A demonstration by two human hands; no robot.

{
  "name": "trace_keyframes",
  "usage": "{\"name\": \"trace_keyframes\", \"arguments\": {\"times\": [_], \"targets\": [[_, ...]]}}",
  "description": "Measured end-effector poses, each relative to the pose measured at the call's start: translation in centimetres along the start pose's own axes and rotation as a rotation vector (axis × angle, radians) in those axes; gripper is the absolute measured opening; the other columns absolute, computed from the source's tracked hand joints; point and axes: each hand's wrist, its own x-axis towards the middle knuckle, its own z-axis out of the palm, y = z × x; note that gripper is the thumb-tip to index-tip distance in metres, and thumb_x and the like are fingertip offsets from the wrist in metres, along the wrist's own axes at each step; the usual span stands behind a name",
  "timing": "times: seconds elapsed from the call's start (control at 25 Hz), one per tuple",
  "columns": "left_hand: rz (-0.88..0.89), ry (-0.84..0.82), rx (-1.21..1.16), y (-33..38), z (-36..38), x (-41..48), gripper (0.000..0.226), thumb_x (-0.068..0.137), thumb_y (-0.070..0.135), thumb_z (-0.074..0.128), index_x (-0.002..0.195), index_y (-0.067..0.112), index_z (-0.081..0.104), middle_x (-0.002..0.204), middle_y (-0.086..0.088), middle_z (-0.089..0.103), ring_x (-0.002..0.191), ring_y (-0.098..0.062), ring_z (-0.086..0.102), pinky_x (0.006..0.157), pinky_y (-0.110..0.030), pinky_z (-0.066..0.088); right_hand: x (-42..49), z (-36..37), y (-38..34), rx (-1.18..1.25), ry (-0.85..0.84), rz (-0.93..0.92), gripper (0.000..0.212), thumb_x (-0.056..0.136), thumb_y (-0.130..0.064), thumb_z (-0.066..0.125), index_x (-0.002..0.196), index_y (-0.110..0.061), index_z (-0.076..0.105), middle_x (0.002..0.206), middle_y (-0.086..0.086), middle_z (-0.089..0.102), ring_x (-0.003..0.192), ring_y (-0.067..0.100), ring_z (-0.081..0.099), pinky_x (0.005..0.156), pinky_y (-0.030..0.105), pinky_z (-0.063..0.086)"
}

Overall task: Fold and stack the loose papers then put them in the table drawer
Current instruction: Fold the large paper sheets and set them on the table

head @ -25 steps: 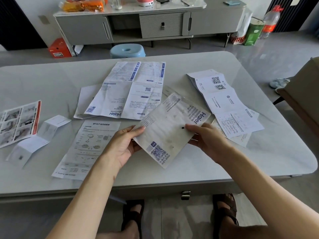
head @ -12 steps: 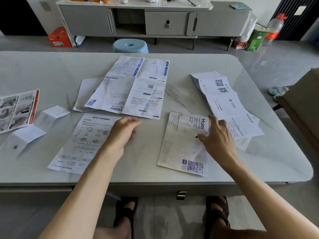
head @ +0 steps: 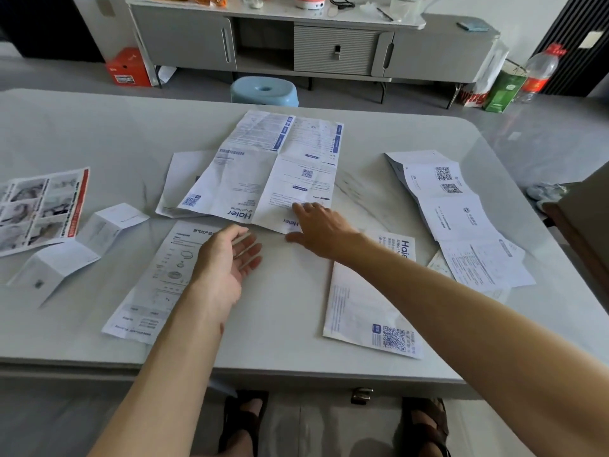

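Several loose papers lie on the pale table [head: 82, 133]. A folded Haier sheet [head: 359, 311] rests flat near the front edge under my right forearm. My right hand [head: 321, 230] reaches across, fingertips spread on the near corner of the big unfolded Haier sheet [head: 263, 173] in the middle. My left hand [head: 224, 258] hovers palm-up, fingers apart, over a diagram sheet [head: 155, 288]. A long strip of folded leaflets [head: 458, 216] lies at right. A red-edged photo leaflet [head: 39, 209] and a small zigzag leaflet [head: 82, 242] lie at left. The drawer handle [head: 361, 395] shows under the front edge.
A blue stool [head: 263, 91] stands beyond the table's far edge, with a grey sideboard [head: 329, 47] behind it. A chair [head: 583, 219] is close at the right side. My sandalled feet [head: 245, 420] are under the table.
I set the folded Haier sheet down at front right and let go. My right hand moved left onto the big unfolded sheet; my left hand turned palm-up near the diagram sheet.
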Motion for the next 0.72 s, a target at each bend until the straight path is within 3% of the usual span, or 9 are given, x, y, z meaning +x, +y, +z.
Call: {"name": "trace_keyframes", "arguments": {"times": [0.08, 0.16, 0.28, 0.36, 0.48, 0.6, 0.72], "targets": [[-0.034, -0.017, -0.046, 0.1, 0.0, 0.1, 0.008, 0.088, 0.013, 0.055, 0.08, 0.013, 0.054, 0.088, -0.011, 0.063, 0.074, -0.023, 0.062, 0.069, -0.033, 0.049, 0.0, 0.3, -0.1, -0.093, 0.108, -0.021, 0.024, 0.096, -0.02, 0.047, 0.116, -0.009, 0.051, 0.119, 0.014, 0.064, 0.108, 0.038, 0.063, 0.073, 0.038, 0.043], [-0.078, -0.054, -0.067, 0.0, 0.2, -0.1, 0.005, 0.088, 0.013, 0.054, 0.083, 0.012, 0.052, 0.089, -0.012, 0.062, 0.074, -0.023, 0.062, 0.069, -0.032, 0.049, -0.3, 0.6, 0.2, -0.077, 0.148, 0.015, 0.025, 0.096, -0.021, 0.049, 0.118, -0.011, 0.055, 0.122, 0.012, 0.064, 0.109, 0.037, 0.062, 0.078, 0.038, 0.046], [-0.117, -0.093, -0.086, -0.2, 0.3, -0.3, 0.003, 0.088, 0.015, 0.054, 0.086, 0.013, 0.052, 0.09, -0.012, 0.062, 0.076, -0.024, 0.062, 0.069, -0.032, 0.05, -0.2, 0.7, 1.2, 0.137, 0.154, 0.133, 0.065, 0.085, -0.046, 0.066, 0.136, -0.013, 0.046, 0.146, 0.012, 0.044, 0.136, 0.032, 0.04, 0.107, 0.039, 0.035], [-0.113, -0.101, -0.1, -0.1, 0.1, -0.3, 0.003, 0.088, 0.015, 0.054, 0.088, 0.013, 0.052, 0.091, -0.012, 0.062, 0.077, -0.024, 0.063, 0.07, -0.033, 0.051, 0.5, 0.4, 1.9, 0.185, 0.073, 0.181, 0.082, 0.078, -0.057, 0.069, 0.14, -0.012, 0.041, 0.147, 0.009, 0.041, 0.141, 0.027, 0.032, 0.114, 0.039, 0.027], [-0.1, -0.092, -0.102, 0.0, -0.2, 0.0, 0.004, 0.088, 0.015, 0.054, 0.091, 0.012, 0.053, 0.093, -0.011, 0.063, 0.079, -0.024, 0.063, 0.072, -0.033, 0.051, 0.5, -0.1, 2.0, 0.167, 0.031, 0.186, 0.07, 0.08, -0.06, 0.065, 0.131, -0.014, 0.051, 0.135, 0.004, 0.053, 0.125, 0.025, 0.05, 0.101, 0.036, 0.038], [-0.101, -0.076, -0.098, -0.1, -0.2, 0.2, 0.004, 0.088, 0.015, 0.054, 0.091, 0.012, 0.054, 0.093, -0.01, 0.062, 0.079, -0.024, 0.063, 0.071, -0.033, 0.051, -0.5, 0.1, 1.2, 0.187, 0.134, 0.24, 0.057, 0.083, -0.053, 0.066, 0.129, -0.021, 0.057, 0.128, 0.005, 0.062, 0.114, 0.03, 0.058, 0.089, 0.034, 0.044], [-0.103, -0.072, -0.096, -0.4, 0.2, 0.0, 0.003, 0.088, 0.014, 0.053, 0.087, 0.012, 0.054, 0.092, -0.011, 0.061, 0.078, -0.024, 0.062, 0.071, -0.033, 0.051, -0.7, 0.6, 0.9, 0.237, 0.259, 0.32, 0.033, 0.081, -0.043, 0.069, 0.11, -0.028, 0.071, 0.1, 0.009, 0.072, 0.094, 0.033, 0.064, 0.074, 0.033, 0.046]]}}
